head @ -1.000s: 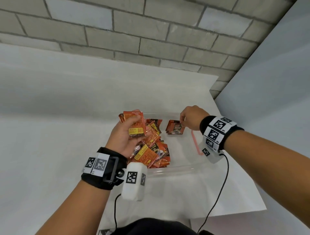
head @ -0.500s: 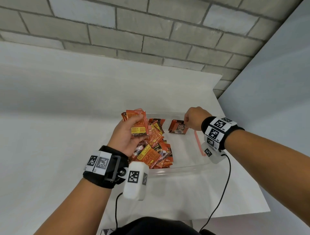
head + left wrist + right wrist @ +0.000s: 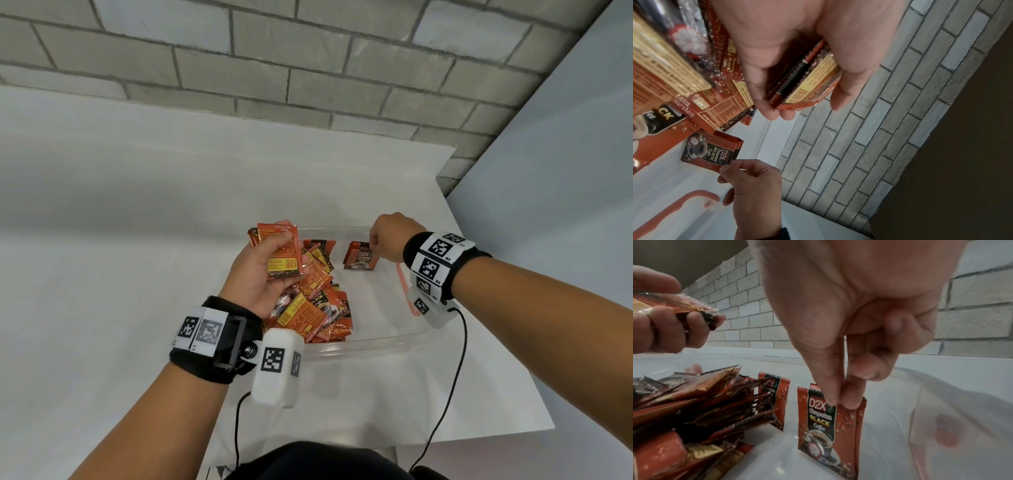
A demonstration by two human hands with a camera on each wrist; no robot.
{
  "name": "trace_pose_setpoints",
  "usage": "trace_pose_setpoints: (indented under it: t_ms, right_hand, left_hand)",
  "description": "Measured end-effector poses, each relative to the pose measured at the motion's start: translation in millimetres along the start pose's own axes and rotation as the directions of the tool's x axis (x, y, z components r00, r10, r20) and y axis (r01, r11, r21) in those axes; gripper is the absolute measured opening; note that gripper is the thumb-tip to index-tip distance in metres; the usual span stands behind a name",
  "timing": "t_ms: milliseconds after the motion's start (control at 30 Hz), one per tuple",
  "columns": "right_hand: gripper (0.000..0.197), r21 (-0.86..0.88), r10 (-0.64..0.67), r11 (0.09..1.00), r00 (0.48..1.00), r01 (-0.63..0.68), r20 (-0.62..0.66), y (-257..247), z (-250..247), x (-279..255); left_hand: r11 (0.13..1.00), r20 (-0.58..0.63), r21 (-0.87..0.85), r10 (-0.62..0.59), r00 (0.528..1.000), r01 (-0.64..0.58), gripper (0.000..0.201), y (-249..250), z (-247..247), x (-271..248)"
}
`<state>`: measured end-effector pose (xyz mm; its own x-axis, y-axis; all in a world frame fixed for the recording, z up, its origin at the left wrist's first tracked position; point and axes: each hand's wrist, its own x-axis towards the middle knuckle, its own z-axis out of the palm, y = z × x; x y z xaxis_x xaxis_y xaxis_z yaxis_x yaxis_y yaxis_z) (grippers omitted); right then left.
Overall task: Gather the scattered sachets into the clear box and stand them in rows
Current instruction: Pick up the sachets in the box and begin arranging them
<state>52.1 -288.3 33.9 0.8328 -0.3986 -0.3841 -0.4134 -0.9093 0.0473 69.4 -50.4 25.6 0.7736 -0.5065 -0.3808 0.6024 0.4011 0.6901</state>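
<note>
Head view shows a clear box (image 3: 376, 342) standing on a white desk (image 3: 102, 240) in front of a grey brick wall (image 3: 308, 68). Inside the box, on its left side, lies a loose pile of sachets (image 3: 318, 301), orange-red with yellow and black print, lying flat and crossing one another in no order. Near the far wall of the box, apart from the pile, a few standing sachets (image 3: 361, 258) are upright and close together, their fronts with the words "D2X Black Coffee" facing the person. The right hand (image 3: 390, 240) reaches into the box from above; its grip is a pinch, thumb and index finger pressed on the top edge of the front standing sachet, the other fingers curled in. The left hand (image 3: 263, 274) is raised over the left part of the box, and its grip is closed around a small held stack of sachets (image 3: 282, 250), thumb on the front and fingers behind. At the right wall of the box a red handle (image 3: 407, 291) is seen. Both wrists carry black bands with white marker tags.
</note>
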Motion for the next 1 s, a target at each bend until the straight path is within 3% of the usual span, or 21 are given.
trace_pose_setpoints:
  t_ms: [200,333,533,700,767,867,1000]
  right_hand:
    - [0.017,-0.020,0.001,1.000,1.000,-0.002,-0.012,-0.6,1.4,1.4]
    - [0.014,-0.025,0.005,1.000,0.999,-0.006,-0.035,-0.4,0.4,1.0]
    - [0.011,-0.047,-0.011,0.999,0.997,0.008,-0.070,-1.2,-1.1,-3.0]
    - [0.012,0.167,-0.034,0.985,0.995,0.050,-0.095,-3.6,-16.1,-26.0]
    - [0.015,0.378,-0.106,0.913,0.985,0.151,-0.139,-10.6,-21.1,-49.4]
    - [0.023,0.670,-0.206,0.698,0.968,0.250,-0.147,-28.2,-20.6,-88.3]
    - [0.039,0.805,-0.217,0.526,0.958,0.275,-0.185,-35.5,-5.9,-107.3]
  left_hand:
    - [1.000,0.019,0.001,0.004,1.000,-0.004,0.013,-0.2,0.7,-0.3]
    - [1.000,0.004,-0.003,0.005,1.000,-0.005,0.005,-1.2,-0.9,0.6]
    - [1.000,0.014,-0.006,0.002,1.000,-0.002,0.008,-2.6,-2.6,1.5]
    - [0.997,0.067,-0.071,-0.031,0.997,0.035,0.023,-1.5,-2.5,1.1]
    - [0.998,0.113,-0.037,-0.042,0.993,0.047,0.026,-0.7,1.4,-0.7]
    - [0.999,0.158,0.004,-0.051,0.986,0.051,0.030,-1.7,9.6,-2.0]
    - [0.987,0.198,0.154,-0.075,0.977,0.044,0.040,-4.8,17.1,-2.6]
